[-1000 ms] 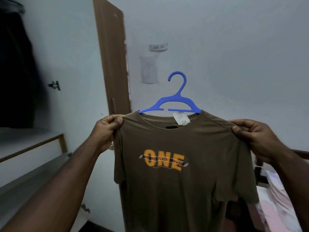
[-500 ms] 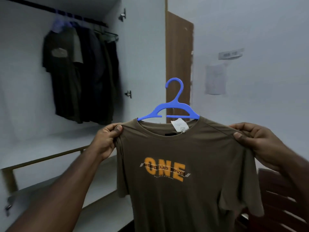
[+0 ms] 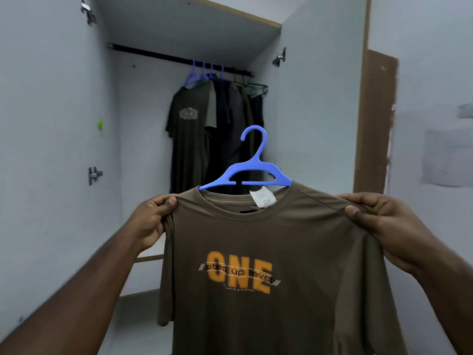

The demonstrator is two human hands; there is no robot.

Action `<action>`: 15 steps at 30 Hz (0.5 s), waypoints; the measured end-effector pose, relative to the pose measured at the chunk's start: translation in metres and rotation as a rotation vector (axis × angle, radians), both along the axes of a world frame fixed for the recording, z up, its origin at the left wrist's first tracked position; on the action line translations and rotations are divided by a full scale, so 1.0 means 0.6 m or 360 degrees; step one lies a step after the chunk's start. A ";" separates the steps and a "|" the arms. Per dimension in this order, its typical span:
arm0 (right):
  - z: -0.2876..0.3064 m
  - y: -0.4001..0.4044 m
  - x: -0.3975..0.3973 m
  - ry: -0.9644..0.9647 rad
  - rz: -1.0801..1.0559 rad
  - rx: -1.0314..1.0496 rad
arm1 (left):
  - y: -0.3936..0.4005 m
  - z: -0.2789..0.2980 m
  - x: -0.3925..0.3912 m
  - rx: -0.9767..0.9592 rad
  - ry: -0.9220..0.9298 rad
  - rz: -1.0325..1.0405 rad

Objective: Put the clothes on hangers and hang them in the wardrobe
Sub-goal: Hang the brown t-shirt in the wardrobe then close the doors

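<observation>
A person holds an olive-brown T-shirt (image 3: 268,252) up at chest height in front of an open wardrobe (image 3: 320,124), the garment already threaded onto a blue plastic hanger (image 3: 249,172). The left hand (image 3: 151,221) pinches the shirt's left shoulder seam, thumb on the front of the cloth and the other fingers curled behind it; the right hand (image 3: 384,226) grips the opposite shoulder the same way, thumb pressed on top, the remaining fingers largely hidden by fabric. Only the hanger's hook and the upper edges of its arms show above the collar; the ends of the arms are buried inside the shirt. A white label (image 3: 263,199) sticks up at the neckline, its print too small to read. Across the chest runs orange lettering, "ONE", overlaid with "step up level"; the finer line beneath is hard to make out. The shirt's hem and the right sleeve are cut off by the frame.

Behind, a dark rail (image 3: 179,58) spans the wardrobe, carrying several dark garments (image 3: 217,129) bunched at its right end, some on blue hangers; they overlap, so their number cannot be told. A wooden door (image 3: 375,119) stands at right, its lower part hidden by the shirt.
</observation>
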State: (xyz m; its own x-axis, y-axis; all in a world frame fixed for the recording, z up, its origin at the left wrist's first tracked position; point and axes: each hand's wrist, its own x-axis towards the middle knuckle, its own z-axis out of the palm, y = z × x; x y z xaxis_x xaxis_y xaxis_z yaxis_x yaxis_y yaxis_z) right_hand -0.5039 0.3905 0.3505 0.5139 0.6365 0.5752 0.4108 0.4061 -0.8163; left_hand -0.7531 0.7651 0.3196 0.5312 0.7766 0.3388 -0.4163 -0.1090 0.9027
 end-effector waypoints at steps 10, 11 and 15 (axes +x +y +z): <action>0.061 0.269 0.008 0.0129 0.0068 0.0122 | 0.172 0.078 -0.002 0.0852 0.0516 0.1041; 0.067 0.291 0.007 0.0156 0.0072 0.0122 | 0.184 0.076 0.003 0.0940 0.0564 0.1106; 0.091 0.373 0.011 0.0126 -0.0017 0.0091 | 0.238 0.057 0.024 0.1238 0.0723 0.1175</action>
